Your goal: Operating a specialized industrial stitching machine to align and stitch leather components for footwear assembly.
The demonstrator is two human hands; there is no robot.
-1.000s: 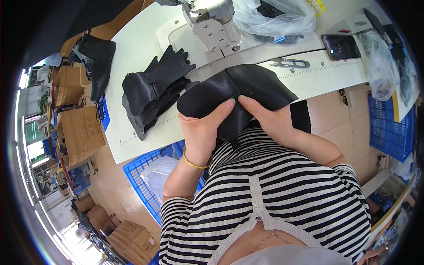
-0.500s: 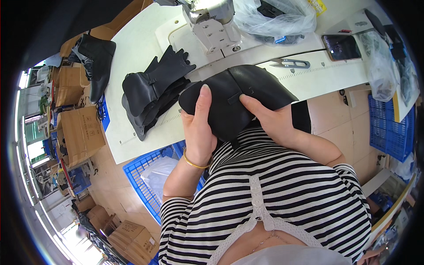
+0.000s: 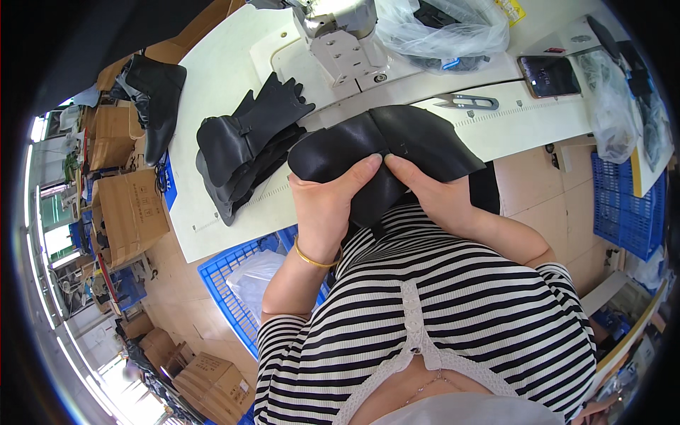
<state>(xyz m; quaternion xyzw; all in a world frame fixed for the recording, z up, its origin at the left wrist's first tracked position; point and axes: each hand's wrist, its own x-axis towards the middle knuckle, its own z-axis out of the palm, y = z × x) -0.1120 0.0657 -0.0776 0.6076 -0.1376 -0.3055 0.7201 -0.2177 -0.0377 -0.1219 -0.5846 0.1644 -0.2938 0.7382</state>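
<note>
While the left hand [image 3: 322, 205] and right hand [image 3: 445, 202] both grip a curved black leather-like panel [image 3: 411, 138], thumb tips close together mid-piece, it overlaps the flat white bench [image 3: 227, 67]'s near edge, right of stacked black leather-like cutouts [image 3: 230, 138].

I count two hands of mine, the left hand [image 3: 322, 205] and the right hand [image 3: 448, 205], and between them one black leather piece [image 3: 336, 149]. On my tabletop [image 3: 223, 78] I have one pile of black pieces [image 3: 223, 142], its layers too overlapped for me to number, one sewing machine [image 3: 341, 53], one pair of snips [image 3: 482, 103] and one phone [image 3: 547, 76]. On my wrist I count one gold bangle [image 3: 312, 262].
</note>
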